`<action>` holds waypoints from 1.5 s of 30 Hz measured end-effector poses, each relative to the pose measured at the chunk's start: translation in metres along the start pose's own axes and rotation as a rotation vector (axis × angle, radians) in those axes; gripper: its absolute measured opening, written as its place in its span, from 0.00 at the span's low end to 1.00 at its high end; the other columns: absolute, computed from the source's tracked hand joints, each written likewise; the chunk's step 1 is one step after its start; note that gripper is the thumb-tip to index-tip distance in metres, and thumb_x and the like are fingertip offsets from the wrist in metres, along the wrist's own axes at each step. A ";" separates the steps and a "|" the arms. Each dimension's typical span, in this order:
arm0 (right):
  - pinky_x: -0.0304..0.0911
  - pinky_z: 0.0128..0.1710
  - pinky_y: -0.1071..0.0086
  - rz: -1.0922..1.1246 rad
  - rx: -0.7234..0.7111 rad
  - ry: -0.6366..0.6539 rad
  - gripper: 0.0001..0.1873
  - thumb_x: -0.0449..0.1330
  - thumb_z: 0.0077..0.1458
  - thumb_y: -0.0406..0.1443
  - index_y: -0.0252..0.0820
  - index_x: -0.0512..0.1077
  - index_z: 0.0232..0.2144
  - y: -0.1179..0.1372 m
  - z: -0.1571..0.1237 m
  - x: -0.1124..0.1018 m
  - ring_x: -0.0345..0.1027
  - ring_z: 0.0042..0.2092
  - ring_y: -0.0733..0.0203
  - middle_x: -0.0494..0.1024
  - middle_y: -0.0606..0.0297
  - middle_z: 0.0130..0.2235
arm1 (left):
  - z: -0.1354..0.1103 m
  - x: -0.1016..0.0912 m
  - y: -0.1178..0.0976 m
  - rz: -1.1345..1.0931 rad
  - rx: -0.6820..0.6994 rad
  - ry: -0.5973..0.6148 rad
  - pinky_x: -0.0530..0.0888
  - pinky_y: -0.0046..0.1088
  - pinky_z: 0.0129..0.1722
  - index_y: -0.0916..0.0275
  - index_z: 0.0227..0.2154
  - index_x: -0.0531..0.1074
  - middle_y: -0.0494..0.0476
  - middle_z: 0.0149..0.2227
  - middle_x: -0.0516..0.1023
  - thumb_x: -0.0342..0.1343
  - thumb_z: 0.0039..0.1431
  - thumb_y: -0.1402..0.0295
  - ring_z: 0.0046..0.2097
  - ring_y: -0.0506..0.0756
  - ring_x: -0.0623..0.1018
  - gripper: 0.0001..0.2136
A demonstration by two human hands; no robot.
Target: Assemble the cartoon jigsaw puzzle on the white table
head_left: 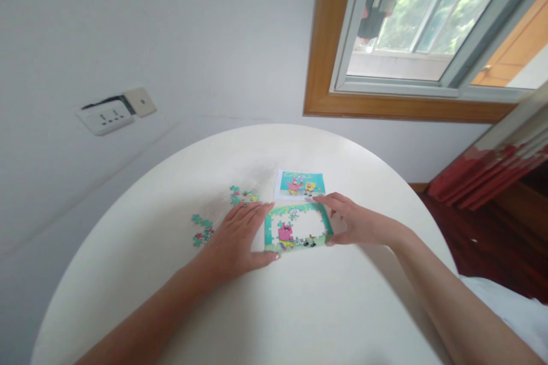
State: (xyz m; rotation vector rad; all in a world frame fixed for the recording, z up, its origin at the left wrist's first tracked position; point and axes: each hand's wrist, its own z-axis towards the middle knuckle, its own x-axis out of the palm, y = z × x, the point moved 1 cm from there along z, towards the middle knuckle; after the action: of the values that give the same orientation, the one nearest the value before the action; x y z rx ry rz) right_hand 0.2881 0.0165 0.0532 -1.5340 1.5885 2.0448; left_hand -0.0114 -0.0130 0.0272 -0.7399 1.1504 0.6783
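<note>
A partly assembled jigsaw puzzle (286,234) lies flat on the white table, its green border joined and a pink starfish figure at the left inside it. White gaps show in its middle and right. My left hand (240,239) rests at the puzzle's left edge, thumb at the lower corner and fingers stretched toward the upper one. At the right edge, my right hand (349,221) has its thumb by the lower corner and its fingers by the upper corner. Both hands are spread, framing the puzzle. Just behind it lies a printed reference picture (302,183).
Loose puzzle pieces (202,229) lie left of my left hand, and a second group of pieces (243,196) lies behind it. The round white table (299,308) meets a wall with a socket (110,117). A wood-framed window (411,104) is at the right, near a red curtain (492,171).
</note>
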 end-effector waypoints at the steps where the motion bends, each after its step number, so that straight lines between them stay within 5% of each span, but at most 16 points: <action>1: 0.59 0.56 0.58 0.000 0.000 -0.001 0.46 0.67 0.45 0.37 0.51 0.51 0.63 0.000 0.000 0.000 0.61 0.53 0.55 0.59 0.58 0.56 | 0.000 0.000 0.000 -0.001 0.000 -0.002 0.55 0.44 0.62 0.63 0.61 0.54 0.66 0.60 0.64 0.59 0.50 0.51 0.60 0.64 0.64 0.38; 45: 0.59 0.56 0.61 0.009 0.054 0.020 0.47 0.67 0.44 0.39 0.53 0.50 0.64 -0.004 -0.003 -0.002 0.62 0.51 0.56 0.58 0.60 0.57 | -0.003 0.002 0.009 0.032 -0.003 0.034 0.55 0.43 0.62 0.62 0.62 0.53 0.64 0.60 0.64 0.57 0.52 0.50 0.61 0.63 0.63 0.38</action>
State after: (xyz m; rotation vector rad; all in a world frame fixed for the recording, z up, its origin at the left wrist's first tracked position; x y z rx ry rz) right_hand 0.2934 0.0171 0.0520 -1.5359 1.6465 1.9797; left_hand -0.0201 -0.0102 0.0233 -0.7389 1.1947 0.6964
